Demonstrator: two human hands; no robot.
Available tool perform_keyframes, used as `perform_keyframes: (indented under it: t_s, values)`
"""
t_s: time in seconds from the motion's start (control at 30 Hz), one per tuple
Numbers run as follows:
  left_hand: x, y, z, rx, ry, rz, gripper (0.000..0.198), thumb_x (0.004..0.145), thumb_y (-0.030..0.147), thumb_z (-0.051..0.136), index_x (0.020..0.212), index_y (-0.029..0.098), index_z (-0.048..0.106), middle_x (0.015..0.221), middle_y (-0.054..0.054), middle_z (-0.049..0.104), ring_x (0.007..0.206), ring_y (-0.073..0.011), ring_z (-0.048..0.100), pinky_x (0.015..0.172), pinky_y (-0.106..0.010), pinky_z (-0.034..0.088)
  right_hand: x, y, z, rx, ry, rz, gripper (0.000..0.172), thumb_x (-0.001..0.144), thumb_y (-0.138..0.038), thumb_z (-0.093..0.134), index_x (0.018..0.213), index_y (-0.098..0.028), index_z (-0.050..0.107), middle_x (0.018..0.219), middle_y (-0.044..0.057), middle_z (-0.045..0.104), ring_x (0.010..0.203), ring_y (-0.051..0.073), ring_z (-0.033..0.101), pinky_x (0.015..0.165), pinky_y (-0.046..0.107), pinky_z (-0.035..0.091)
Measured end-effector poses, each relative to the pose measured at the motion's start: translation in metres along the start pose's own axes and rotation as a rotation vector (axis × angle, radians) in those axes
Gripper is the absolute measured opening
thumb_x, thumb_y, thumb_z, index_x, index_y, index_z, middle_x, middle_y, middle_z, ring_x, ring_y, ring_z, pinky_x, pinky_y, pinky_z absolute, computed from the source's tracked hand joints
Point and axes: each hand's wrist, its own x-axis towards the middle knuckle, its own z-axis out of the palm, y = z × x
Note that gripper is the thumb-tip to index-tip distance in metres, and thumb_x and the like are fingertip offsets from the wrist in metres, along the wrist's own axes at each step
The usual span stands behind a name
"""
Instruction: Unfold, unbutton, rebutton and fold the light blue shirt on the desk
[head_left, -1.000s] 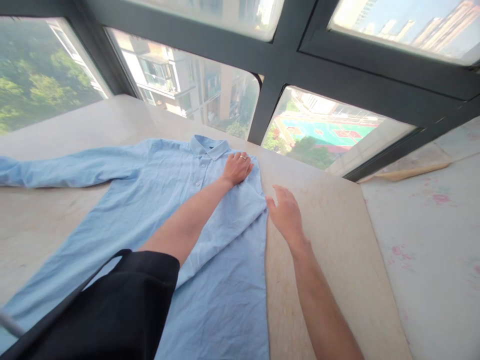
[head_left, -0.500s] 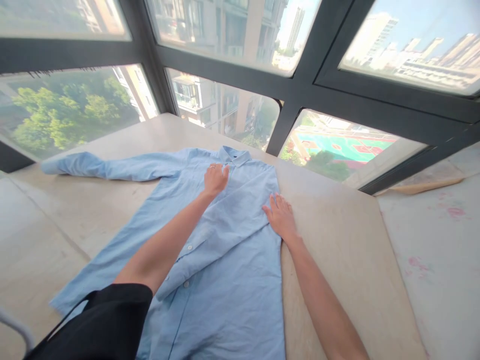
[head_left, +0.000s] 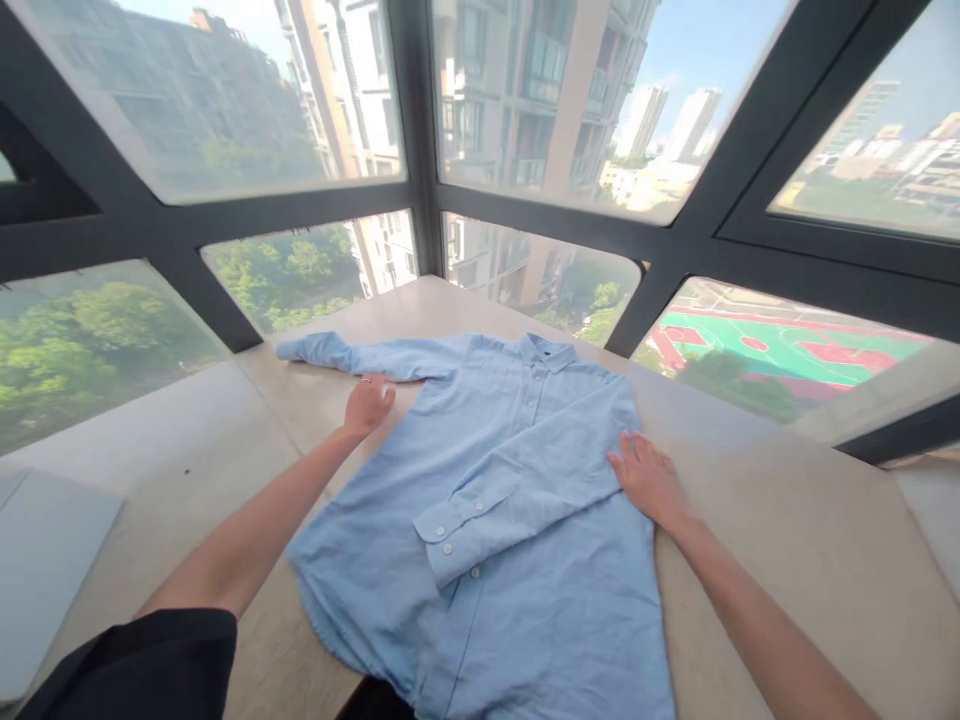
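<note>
A light blue button-up shirt (head_left: pixel 480 420) lies front side up, its collar toward the windows. One sleeve is folded across the front, with its buttoned cuff (head_left: pixel 439 540) near the middle. The other sleeve (head_left: pixel 322 350) stretches out to the left. My left hand (head_left: pixel 369 405), with a ring on one finger, is at the lower edge of that outstretched sleeve, thumb apart and fingers loosely bent; whether it touches the cloth is hard to see. Flat at the shirt's right side, by the fold of the crossed sleeve, rests my right hand (head_left: pixel 649 475), fingers spread.
The shirt lies on a pale beige surface (head_left: pixel 780 540) that narrows to a corner under dark-framed windows (head_left: pixel 424 200). A flat, light grey object (head_left: pixel 52 570) sits at the left edge. A small dark speck (head_left: pixel 187 471) is on the surface nearby.
My left hand has moved left from near the collar to the outstretched sleeve. My right hand stays at the shirt's right side. The view has swung left and up.
</note>
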Motion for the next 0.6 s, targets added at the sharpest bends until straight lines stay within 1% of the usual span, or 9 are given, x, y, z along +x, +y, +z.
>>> perform_keyframes:
  t_s: [0.07,0.13,0.23,0.3,0.37,0.47,0.53,0.6]
  values:
    - [0.007,-0.026,-0.01,0.001,0.009,-0.117,0.039,0.086,0.029,0.042,0.116,0.013,0.062,0.12,-0.019,0.063,0.118,-0.0314,0.057,0.102,-0.041,0.043,-0.004,-0.006,-0.007,-0.072,0.065,0.003,0.054,0.101,-0.037,0.031,0.139,-0.002,0.048,0.146,0.026,0.046,0.136,0.037,0.041,0.107,0.058,0.034]
    - [0.018,-0.05,-0.02,0.01,0.031,-0.206,0.041,0.084,0.027,0.043,0.117,0.01,0.06,0.119,-0.021,0.064,0.117,-0.0331,0.057,0.099,-0.043,0.045,-0.009,-0.017,-0.017,-0.121,0.168,-0.021,0.049,0.1,-0.03,0.034,0.135,0.0,0.051,0.144,0.029,0.046,0.136,0.038,0.041,0.107,0.06,0.032]
    - [0.038,-0.08,-0.037,0.021,0.08,-0.312,0.048,0.086,0.031,0.044,0.127,0.008,0.052,0.124,-0.024,0.061,0.119,-0.0357,0.057,0.096,-0.046,0.046,-0.017,-0.043,-0.031,-0.099,0.31,-0.169,0.046,0.098,-0.023,0.035,0.136,-0.001,0.049,0.146,0.026,0.044,0.139,0.036,0.038,0.112,0.057,0.029]
    - [0.051,-0.097,-0.051,0.046,0.119,-0.334,0.052,0.089,0.037,0.044,0.133,0.009,0.047,0.128,-0.025,0.058,0.12,-0.0374,0.055,0.096,-0.049,0.045,-0.019,-0.063,-0.034,-0.044,0.371,-0.281,0.044,0.098,-0.022,0.035,0.136,-0.004,0.049,0.147,0.023,0.046,0.139,0.033,0.038,0.113,0.054,0.029]
    - [0.063,-0.109,-0.064,0.099,0.134,-0.31,0.053,0.09,0.04,0.042,0.134,0.01,0.046,0.128,-0.026,0.058,0.119,-0.0394,0.055,0.095,-0.052,0.044,-0.019,-0.083,-0.028,0.026,0.407,-0.381,0.044,0.098,-0.023,0.036,0.135,-0.007,0.05,0.146,0.021,0.048,0.138,0.032,0.04,0.113,0.052,0.032]
    - [0.077,-0.121,-0.076,0.152,0.09,-0.179,0.051,0.089,0.036,0.043,0.133,0.011,0.049,0.131,-0.027,0.055,0.122,-0.0421,0.052,0.097,-0.057,0.041,-0.015,-0.104,-0.009,0.145,0.436,-0.482,0.043,0.097,-0.027,0.035,0.133,-0.011,0.053,0.14,0.018,0.055,0.132,0.03,0.048,0.108,0.049,0.039]
    - [0.081,-0.126,-0.075,0.145,0.048,-0.09,0.048,0.086,0.033,0.048,0.13,0.013,0.053,0.135,-0.025,0.053,0.125,-0.0417,0.049,0.1,-0.057,0.038,-0.014,-0.111,0.006,0.23,0.448,-0.51,0.043,0.097,-0.027,0.033,0.131,-0.013,0.055,0.134,0.017,0.06,0.126,0.028,0.054,0.104,0.046,0.043]
    - [0.082,-0.131,-0.067,0.13,0.024,-0.049,0.046,0.084,0.031,0.051,0.126,0.016,0.057,0.137,-0.021,0.053,0.126,-0.0392,0.05,0.103,-0.054,0.038,-0.016,-0.112,0.018,0.306,0.449,-0.502,0.043,0.098,-0.028,0.031,0.13,-0.014,0.057,0.132,0.017,0.061,0.124,0.028,0.055,0.103,0.046,0.044]
